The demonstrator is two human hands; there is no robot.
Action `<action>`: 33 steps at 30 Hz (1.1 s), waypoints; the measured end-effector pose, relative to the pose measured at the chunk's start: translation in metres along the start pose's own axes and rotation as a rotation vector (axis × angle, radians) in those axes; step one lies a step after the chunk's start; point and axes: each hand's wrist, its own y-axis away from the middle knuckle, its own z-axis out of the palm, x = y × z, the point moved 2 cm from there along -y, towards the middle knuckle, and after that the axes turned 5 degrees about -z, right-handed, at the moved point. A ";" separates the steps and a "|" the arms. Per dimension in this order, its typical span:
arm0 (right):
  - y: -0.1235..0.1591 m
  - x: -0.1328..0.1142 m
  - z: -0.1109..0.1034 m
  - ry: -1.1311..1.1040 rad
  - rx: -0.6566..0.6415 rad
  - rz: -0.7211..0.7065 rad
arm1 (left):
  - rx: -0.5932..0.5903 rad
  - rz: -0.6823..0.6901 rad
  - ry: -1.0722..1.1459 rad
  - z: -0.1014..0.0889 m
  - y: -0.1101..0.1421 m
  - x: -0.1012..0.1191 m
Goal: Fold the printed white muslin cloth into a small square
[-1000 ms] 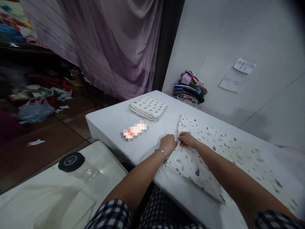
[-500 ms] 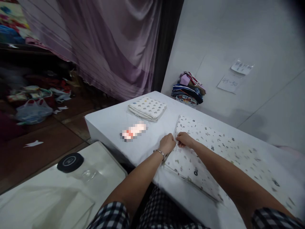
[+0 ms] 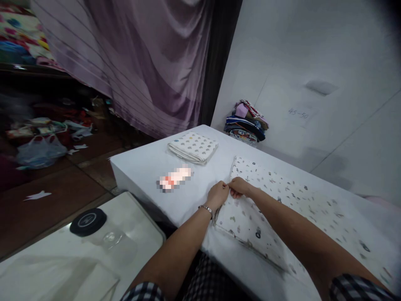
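A white printed cloth (image 3: 250, 217), laid out in layers, covers the right part of the white-covered table (image 3: 140, 167). My left hand (image 3: 218, 194), with a bracelet at its wrist, is closed at the cloth's left edge. Right beside it, my right hand (image 3: 239, 187) has its fingers pinched on the same edge; the two hands touch or nearly touch. Just what lies between the fingertips is hidden. Farther back on the table rests a folded cloth (image 3: 193, 147) with grey hearts. In front of that lies a blurred-out, pixelated object (image 3: 175, 177).
At the lower left, a pale surface (image 3: 134, 213) carries a round black lid-like object (image 3: 88, 222) and a clear item (image 3: 114, 240). A stack of folded fabrics (image 3: 244, 123) stands by the wall. Purple curtain (image 3: 150, 62) hangs behind; plastic bags (image 3: 42, 150) lie on the floor.
The view has tilted slightly, so most things sit a little lower. Both hands remain at the cloth's left edge, now drawn closer together.
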 end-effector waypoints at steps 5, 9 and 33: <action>0.004 0.014 -0.002 0.016 0.076 -0.128 | 0.000 0.039 -0.056 0.002 0.006 -0.002; 0.014 0.028 0.003 0.117 0.244 -0.327 | 0.045 0.055 -0.152 0.004 0.010 0.000; -0.133 0.010 -0.098 0.468 0.369 -0.136 | 0.009 0.216 -0.387 0.015 0.015 0.002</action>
